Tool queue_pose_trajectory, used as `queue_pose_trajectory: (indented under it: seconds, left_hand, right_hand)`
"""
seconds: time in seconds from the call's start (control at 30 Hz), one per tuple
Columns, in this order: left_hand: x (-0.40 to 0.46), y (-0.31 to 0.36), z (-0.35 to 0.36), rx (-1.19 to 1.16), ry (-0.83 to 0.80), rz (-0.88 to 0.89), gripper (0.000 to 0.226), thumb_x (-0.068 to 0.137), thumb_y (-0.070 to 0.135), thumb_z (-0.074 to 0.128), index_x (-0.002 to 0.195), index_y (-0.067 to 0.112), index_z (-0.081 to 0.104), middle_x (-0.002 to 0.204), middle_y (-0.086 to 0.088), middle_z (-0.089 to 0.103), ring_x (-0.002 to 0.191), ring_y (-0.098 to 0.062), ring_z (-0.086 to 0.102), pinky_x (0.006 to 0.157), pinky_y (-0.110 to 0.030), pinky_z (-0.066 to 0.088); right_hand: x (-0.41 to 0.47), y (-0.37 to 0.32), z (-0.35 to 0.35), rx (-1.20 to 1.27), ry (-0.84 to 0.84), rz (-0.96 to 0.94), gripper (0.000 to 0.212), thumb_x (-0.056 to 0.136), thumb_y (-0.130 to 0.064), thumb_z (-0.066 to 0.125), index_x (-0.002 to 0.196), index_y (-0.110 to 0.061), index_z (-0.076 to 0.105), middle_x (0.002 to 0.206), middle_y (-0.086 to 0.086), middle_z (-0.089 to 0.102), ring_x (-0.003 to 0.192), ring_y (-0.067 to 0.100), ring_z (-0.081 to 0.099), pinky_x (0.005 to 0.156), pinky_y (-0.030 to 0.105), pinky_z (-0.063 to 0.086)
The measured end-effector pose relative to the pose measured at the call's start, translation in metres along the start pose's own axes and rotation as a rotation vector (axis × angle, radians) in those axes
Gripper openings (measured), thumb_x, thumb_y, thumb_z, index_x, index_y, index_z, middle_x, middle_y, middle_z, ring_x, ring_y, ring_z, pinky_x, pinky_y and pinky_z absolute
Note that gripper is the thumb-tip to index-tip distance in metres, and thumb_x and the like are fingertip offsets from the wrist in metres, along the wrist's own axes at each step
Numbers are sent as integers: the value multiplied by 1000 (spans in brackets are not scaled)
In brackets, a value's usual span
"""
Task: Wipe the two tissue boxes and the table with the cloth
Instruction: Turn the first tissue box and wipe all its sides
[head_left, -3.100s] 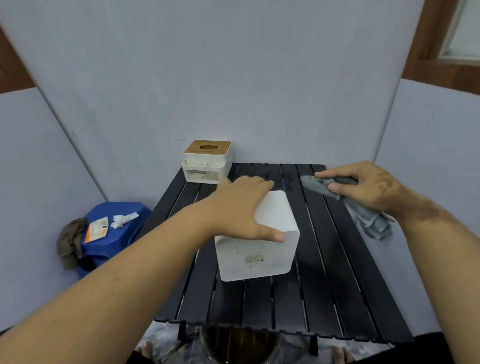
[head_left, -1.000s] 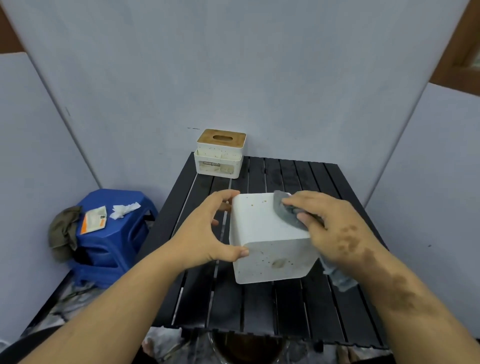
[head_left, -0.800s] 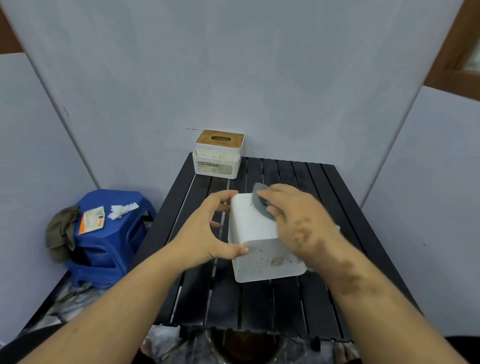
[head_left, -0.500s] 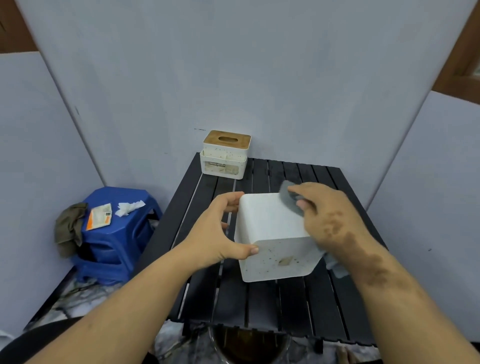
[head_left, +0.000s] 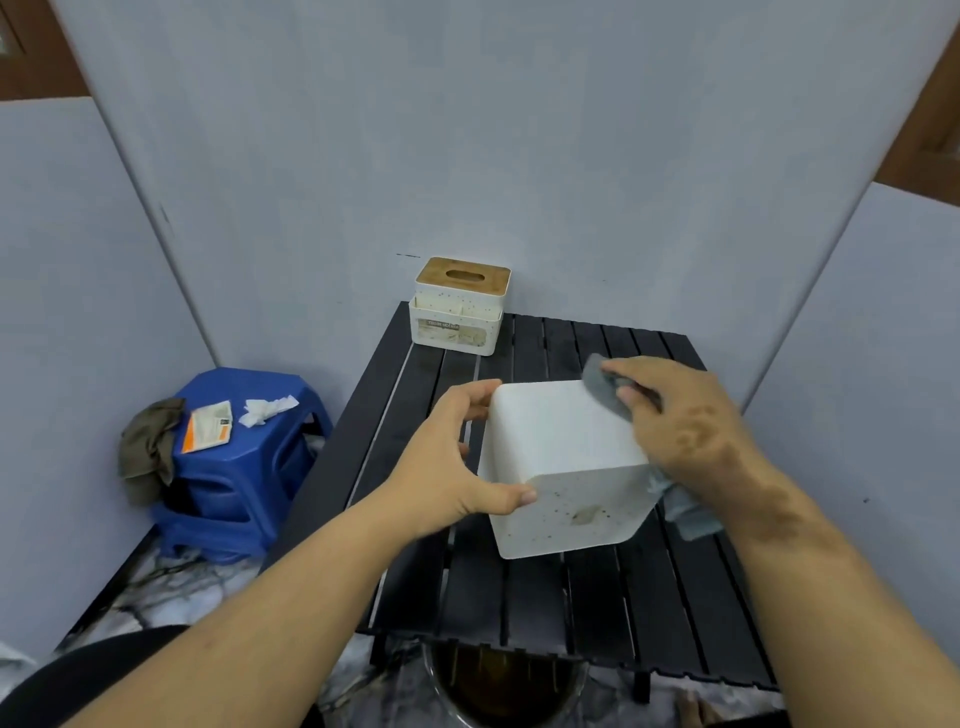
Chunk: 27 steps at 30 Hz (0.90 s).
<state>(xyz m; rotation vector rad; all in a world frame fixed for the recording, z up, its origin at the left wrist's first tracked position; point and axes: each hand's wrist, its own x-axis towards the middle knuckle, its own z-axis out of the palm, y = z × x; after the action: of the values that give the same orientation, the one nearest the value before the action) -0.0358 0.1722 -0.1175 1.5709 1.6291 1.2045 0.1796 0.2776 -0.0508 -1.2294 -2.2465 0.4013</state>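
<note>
Head view: my left hand (head_left: 447, 467) grips the near white tissue box (head_left: 563, 462), thumb on its speckled front face and fingers (head_left: 475, 397) curled around the far left edge, much as half a second ago. The box rests on the black slatted table (head_left: 519, 597), roughly at its centre, its plain broad face turned upward. My right hand (head_left: 685, 431) presses the grey cloth (head_left: 605, 389) onto the box's far right corner, fingers closed on the cloth; a loose end of the cloth hangs below the wrist beside the box's right side. Compared with half a second earlier, the cloth sits nearer the far right corner, whereas 0.8 s ago it lay further left on the top face. Three seconds ago the right hand held the cloth apart from the box, above the table's right slats. The second tissue box (head_left: 460, 306), with a wooden slotted lid, stands at the table's far left corner as before. A blue stool (head_left: 244, 467) carrying scraps stands left of the table.
</note>
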Motion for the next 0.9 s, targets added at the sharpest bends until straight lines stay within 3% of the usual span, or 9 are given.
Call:
queue_pose_trajectory:
  seconds: [0.07, 0.2, 0.3, 0.4, 0.53, 0.67, 0.77, 0.83, 0.9]
  left_hand:
    - [0, -1, 1, 4, 7, 5, 108, 54, 48, 92, 148, 37, 39, 142, 28, 49, 131, 10, 46, 107, -32, 44]
    - [-1, -1, 3, -18, 26, 32, 107, 50, 40, 92, 146, 33, 44, 137, 18, 57, 121, 7, 57, 94, -19, 48]
    - [-1, -4, 3, -80, 32, 22, 109, 47, 25, 92, 145, 29, 45, 130, 7, 62, 109, -3, 67, 85, -16, 53]
    - [-2, -3, 3, 13, 34, 45, 111, 48, 50, 91, 147, 35, 42, 139, 21, 54, 126, 3, 55, 94, -16, 45]
    - [-2, -4, 3, 39, 35, 39, 110, 54, 49, 92, 149, 37, 38, 142, 26, 49, 131, 7, 47, 95, -18, 41]
    - [-2, -2, 5, 34, 47, 47, 112, 51, 49, 93, 148, 35, 40, 142, 24, 50, 128, 8, 49, 93, -17, 42]
    - [-2, -2, 6, -20, 39, 31, 112, 45, 44, 91, 146, 33, 43, 138, 15, 55, 114, 4, 60, 86, -18, 52]
    - [-2, -2, 5, 0, 47, 35, 111, 46, 43, 91, 146, 33, 44, 138, 16, 54, 117, 1, 59, 88, -20, 52]
    - [-3, -2, 4, 57, 61, 53, 110, 50, 46, 94, 147, 35, 42, 140, 22, 52, 126, 5, 51, 93, -18, 44]
  right_hand:
    - [-2, -2, 4, -6, 7, 4, 33, 97, -7, 55, 126, -17, 66, 130, -2, 63, 122, 16, 56, 101, 11, 31]
    - [-23, -58, 29, -2, -167, -292, 35, 85, 2, 63, 117, -9, 70, 128, 6, 63, 120, 24, 56, 106, 33, 39]
    - [-39, -71, 29, 74, -254, -450, 32, 86, 3, 58, 114, -7, 71, 121, 8, 66, 112, 20, 59, 97, 26, 43]
    - [-40, -23, 13, 190, -70, -353, 34, 88, 5, 59, 113, -13, 73, 118, -5, 68, 110, 4, 59, 100, 16, 45]
    - [-34, 27, -5, 205, 94, -53, 32, 93, 0, 59, 113, -22, 72, 117, -12, 68, 113, 3, 61, 106, 28, 45]
    - [-52, -13, 22, 105, 137, -226, 35, 85, 1, 53, 111, -11, 73, 118, 0, 68, 111, 16, 62, 102, 9, 38]
    - [-69, -48, 42, 195, -18, -441, 39, 83, -8, 45, 113, -9, 71, 120, 4, 66, 110, 12, 55, 99, 10, 38]
    - [-66, -38, 37, 259, -58, -445, 37, 87, -2, 48, 115, -10, 70, 123, 0, 65, 115, 8, 55, 101, 16, 40]
    - [-60, -9, 23, 288, 46, -355, 36, 88, 4, 55, 114, -12, 72, 122, -8, 65, 118, -2, 55, 102, 12, 39]
